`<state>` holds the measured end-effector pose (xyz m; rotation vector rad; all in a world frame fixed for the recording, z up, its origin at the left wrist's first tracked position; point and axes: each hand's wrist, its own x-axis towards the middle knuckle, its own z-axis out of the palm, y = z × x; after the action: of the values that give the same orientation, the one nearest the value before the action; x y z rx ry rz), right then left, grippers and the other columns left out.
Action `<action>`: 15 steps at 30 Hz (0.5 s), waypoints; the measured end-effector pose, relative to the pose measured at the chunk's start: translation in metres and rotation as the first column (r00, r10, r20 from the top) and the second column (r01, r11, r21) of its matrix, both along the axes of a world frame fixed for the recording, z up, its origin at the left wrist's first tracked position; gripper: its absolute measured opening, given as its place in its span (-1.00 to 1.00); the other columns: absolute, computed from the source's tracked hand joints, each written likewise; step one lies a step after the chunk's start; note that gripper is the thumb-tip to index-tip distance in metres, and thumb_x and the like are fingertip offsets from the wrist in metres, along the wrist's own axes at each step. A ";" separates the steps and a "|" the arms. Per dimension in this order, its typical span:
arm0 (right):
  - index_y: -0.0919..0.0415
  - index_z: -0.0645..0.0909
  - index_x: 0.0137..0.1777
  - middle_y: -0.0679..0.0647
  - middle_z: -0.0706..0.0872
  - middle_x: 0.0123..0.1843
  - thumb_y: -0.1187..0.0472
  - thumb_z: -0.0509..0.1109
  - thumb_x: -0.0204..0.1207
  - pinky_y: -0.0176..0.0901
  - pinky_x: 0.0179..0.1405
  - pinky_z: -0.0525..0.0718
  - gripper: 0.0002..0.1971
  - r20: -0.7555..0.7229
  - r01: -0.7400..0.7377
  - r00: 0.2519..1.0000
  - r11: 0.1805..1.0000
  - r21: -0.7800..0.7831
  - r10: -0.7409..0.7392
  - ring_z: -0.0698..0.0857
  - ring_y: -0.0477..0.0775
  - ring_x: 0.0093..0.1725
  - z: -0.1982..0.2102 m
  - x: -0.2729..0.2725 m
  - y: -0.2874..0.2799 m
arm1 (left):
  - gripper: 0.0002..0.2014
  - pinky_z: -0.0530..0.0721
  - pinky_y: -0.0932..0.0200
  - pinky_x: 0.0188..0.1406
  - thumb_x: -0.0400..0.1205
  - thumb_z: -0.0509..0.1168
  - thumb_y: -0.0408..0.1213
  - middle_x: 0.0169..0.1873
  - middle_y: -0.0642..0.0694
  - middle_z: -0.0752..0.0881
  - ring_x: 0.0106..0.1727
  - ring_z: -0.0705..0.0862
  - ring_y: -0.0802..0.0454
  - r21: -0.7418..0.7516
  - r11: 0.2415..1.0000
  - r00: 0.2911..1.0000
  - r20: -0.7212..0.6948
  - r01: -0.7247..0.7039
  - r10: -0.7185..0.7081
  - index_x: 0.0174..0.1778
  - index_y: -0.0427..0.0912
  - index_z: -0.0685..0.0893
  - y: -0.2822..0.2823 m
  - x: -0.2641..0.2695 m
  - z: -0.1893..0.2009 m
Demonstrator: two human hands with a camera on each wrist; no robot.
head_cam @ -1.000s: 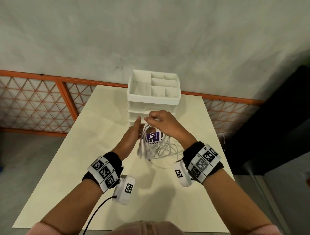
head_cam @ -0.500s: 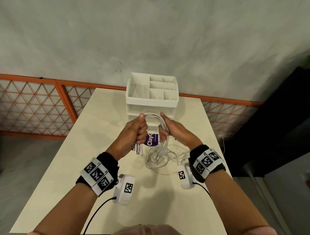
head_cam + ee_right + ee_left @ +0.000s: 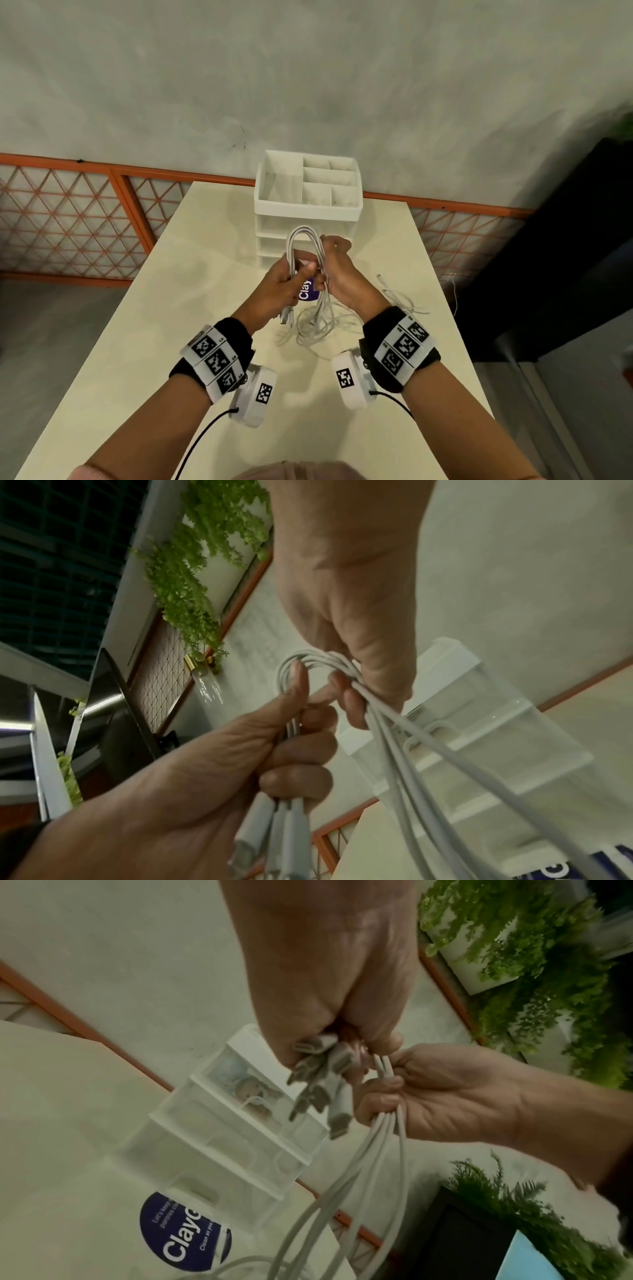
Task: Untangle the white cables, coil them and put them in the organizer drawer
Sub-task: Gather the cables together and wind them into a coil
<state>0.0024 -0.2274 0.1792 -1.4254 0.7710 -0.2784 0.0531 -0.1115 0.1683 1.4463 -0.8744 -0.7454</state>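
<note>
We hold the cables (image 3: 306, 246) mid-frame: left hand (image 3: 285, 286) squeezes the plugs, right hand (image 3: 337, 270) squeezes the loop.

White cables (image 3: 306, 253): several thin, round cords gathered side by side into one bundle and bent into an upright arch in front of the organizer (image 3: 308, 205). On one leg of the arch the plug ends (image 3: 322, 1080) hang together, pointing down; on the other, the cords trail to a loose tangle (image 3: 318, 329) on the table. The organizer is white, with an open divided tray on top and translucent, shut drawers (image 3: 219, 1153) stacked beneath.
</note>
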 end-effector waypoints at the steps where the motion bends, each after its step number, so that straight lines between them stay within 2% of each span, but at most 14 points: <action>1: 0.06 0.12 0.24 0.17 0.63 -0.26 -0.05 -0.06 0.72 -0.31 -0.66 0.32 -0.77 0.004 -0.005 1.000 1.000 0.018 0.005 0.37 -0.05 -0.63 0.000 0.000 0.001 | -0.85 0.30 0.35 -0.61 0.73 0.14 -0.22 -0.41 0.05 0.63 -0.61 0.33 0.25 0.008 1.000 1.000 -0.004 0.010 -0.010 0.02 -0.20 0.56 -0.001 -0.001 0.000; 2: 0.03 0.10 0.28 0.16 0.65 -0.26 -0.04 -0.06 0.72 -0.33 -0.68 0.32 -0.76 0.004 -0.011 1.000 0.999 0.032 0.011 0.40 -0.02 -0.59 0.001 0.000 0.001 | -0.87 0.31 0.37 -0.62 0.72 0.16 -0.23 -0.36 -0.06 0.65 -0.62 0.34 0.26 0.020 1.000 1.000 -0.022 0.010 -0.010 -0.04 -0.17 0.58 -0.002 -0.002 -0.001; 4: 0.03 0.05 0.40 0.15 0.55 -0.34 -0.03 -0.03 0.73 -0.33 -0.70 0.33 -0.67 -0.015 -0.015 1.000 0.998 0.053 0.015 0.39 0.02 -0.55 0.004 0.000 0.001 | -0.85 0.32 0.40 -0.64 0.71 0.19 -0.24 -0.32 -0.17 0.65 -0.65 0.33 0.26 0.036 0.999 0.998 -0.056 0.005 -0.003 -0.11 -0.15 0.63 -0.003 -0.001 -0.004; 6: 0.02 0.00 0.46 0.15 0.50 -0.34 -0.01 0.02 0.72 -0.31 -0.69 0.36 -0.60 -0.020 -0.021 1.000 0.996 0.085 0.023 0.41 0.04 -0.52 0.006 -0.002 0.002 | -0.83 0.30 0.40 -0.66 0.70 0.22 -0.26 -0.33 -0.19 0.64 -0.66 0.30 0.25 0.041 0.999 0.998 -0.065 0.010 -0.007 -0.15 -0.21 0.64 -0.004 0.000 -0.007; 9: 0.03 -0.02 0.45 0.16 0.54 -0.35 0.02 0.15 0.68 -0.25 -0.60 0.44 -0.52 0.006 -0.012 1.000 0.988 0.155 0.011 0.48 0.08 -0.47 0.005 -0.003 0.001 | -0.80 0.26 0.40 -0.70 0.65 0.29 -0.31 -0.44 -0.19 0.60 -0.70 0.27 0.25 0.026 0.999 0.997 -0.071 -0.031 0.033 -0.31 -0.23 0.60 -0.006 -0.002 -0.008; 10: 0.06 0.01 0.45 0.19 0.56 -0.35 -0.02 0.20 0.65 -0.20 -0.55 0.49 -0.47 0.007 -0.015 1.000 0.986 0.166 0.014 0.50 0.12 -0.45 0.003 -0.003 0.001 | -0.76 0.26 0.40 -0.70 0.65 0.30 -0.31 -0.46 -0.21 0.58 -0.70 0.27 0.24 0.022 0.999 0.996 -0.071 -0.050 0.051 -0.35 -0.21 0.58 -0.006 -0.002 -0.009; 12: 0.16 0.17 0.45 0.27 0.64 -0.25 -0.30 0.28 0.48 -0.04 -0.34 0.65 -0.27 -0.016 -0.074 0.997 0.986 0.152 0.077 0.61 0.22 -0.32 -0.001 -0.002 0.001 | -0.75 0.28 0.40 -0.69 0.67 0.28 -0.29 -0.49 -0.20 0.56 -0.69 0.32 0.23 -0.004 0.998 0.995 -0.069 -0.066 0.066 -0.35 -0.22 0.58 -0.006 -0.002 -0.007; 14: 0.26 0.42 0.39 0.29 0.70 -0.14 -0.55 0.08 0.35 0.02 -0.20 0.75 -0.08 -0.062 -0.222 0.972 0.973 0.069 0.226 0.72 0.20 -0.27 -0.006 -0.005 0.001 | -0.75 0.38 0.41 -0.67 0.70 0.22 -0.28 -0.57 -0.05 0.56 -0.67 0.46 0.22 -0.044 0.996 0.994 -0.079 -0.082 0.078 -0.25 -0.32 0.58 -0.004 -0.003 -0.001; 15: 0.23 0.51 0.34 0.30 0.73 -0.14 -0.57 -0.08 0.37 0.00 -0.18 0.75 -0.07 -0.090 -0.302 0.949 0.953 0.017 0.302 0.75 0.16 -0.28 -0.008 -0.008 0.002 | -0.75 0.41 0.40 -0.68 0.72 0.19 -0.27 -0.62 0.03 0.55 -0.68 0.48 0.21 -0.062 0.993 0.992 -0.083 -0.097 0.092 -0.22 -0.35 0.56 -0.003 -0.002 0.004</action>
<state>-0.0057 -0.2257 0.1710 -1.5382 0.6143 0.0254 0.0511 -0.1148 0.1727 1.3805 -0.7575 -0.6922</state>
